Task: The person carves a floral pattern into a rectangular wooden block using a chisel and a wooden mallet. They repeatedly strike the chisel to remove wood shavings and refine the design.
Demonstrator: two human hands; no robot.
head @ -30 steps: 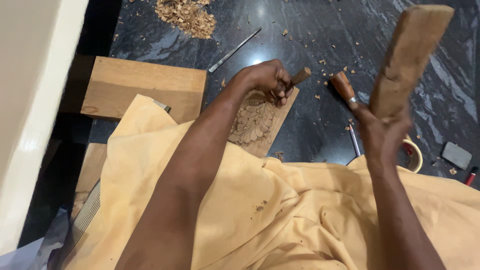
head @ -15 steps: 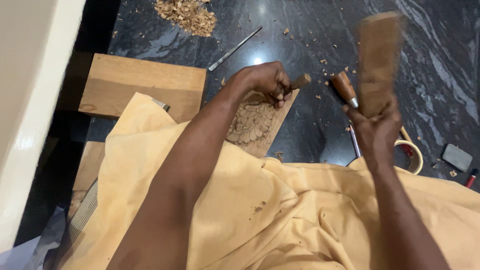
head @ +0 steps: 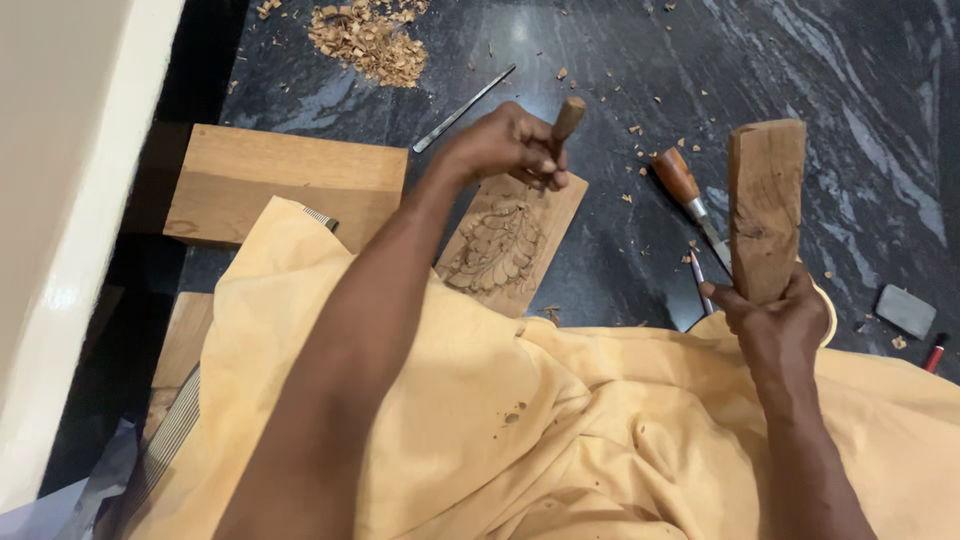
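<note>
The left hand (head: 505, 145) is closed around a chisel (head: 566, 120), its grip wrapped low on the tool so that only the rounded wooden handle end stands clear above the fingers; the blade is hidden under the hand. Directly below this grip lies the carved panel (head: 508, 245), a small wooden board flat on the dark stone floor (head: 820, 70), with a leaf-like relief cut into its face. The low hold appears intended to steady the cutting edge against the carving while leaving the handle end exposed for striking. The right hand (head: 775, 325) is closed around the lower end of a wooden mallet (head: 766, 205), a plain rectangular block held upright and well apart from the chisel, to the side of the left grip. Just beyond the right grip, a second chisel (head: 685, 195) with a reddish-brown handle rests on the floor, near enough to be picked up. A thin metal tool (head: 465, 108) lies beyond the left grip, and a pile of wood shavings (head: 365, 40) sits farther out. A larger plank (head: 285, 185) lies to the outer side of the left arm. A yellow cloth (head: 560, 430) covers the lap beneath both arms, with a few chips on it.
</note>
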